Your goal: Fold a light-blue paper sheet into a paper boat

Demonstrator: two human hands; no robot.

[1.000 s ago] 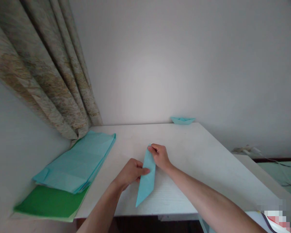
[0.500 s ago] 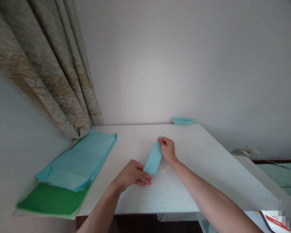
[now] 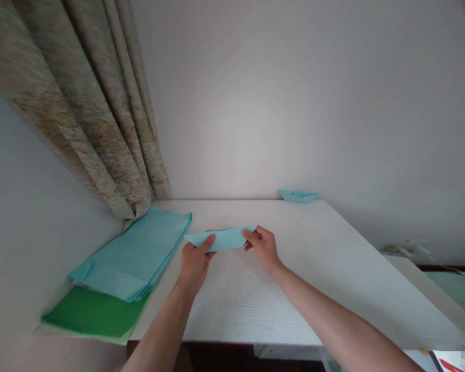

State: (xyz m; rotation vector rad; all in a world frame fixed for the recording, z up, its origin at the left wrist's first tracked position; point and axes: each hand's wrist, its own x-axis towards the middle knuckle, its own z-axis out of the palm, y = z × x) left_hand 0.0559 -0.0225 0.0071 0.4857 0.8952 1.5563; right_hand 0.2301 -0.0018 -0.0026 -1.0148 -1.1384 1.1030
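A folded piece of light blue paper, a long strip with pointed ends, is held level between both hands above the white table. My left hand grips it near its left end, thumb on the front face and fingers behind. My right hand pinches the right end between thumb and fingers. Some of the fingers are hidden behind the paper. Beyond the hands, a folded blue paper boat stands at the table's far edge, against the wall.
A stack of light blue paper sheets lies on the left, over green paper. A patterned curtain hangs down behind it at the left. The white table meets the wall at the back. Cables sit low on the right.
The folded paper has turned from a steep slant to nearly level and moved up a little. My left hand has risen and shifted left, now with its thumb across the paper's front.
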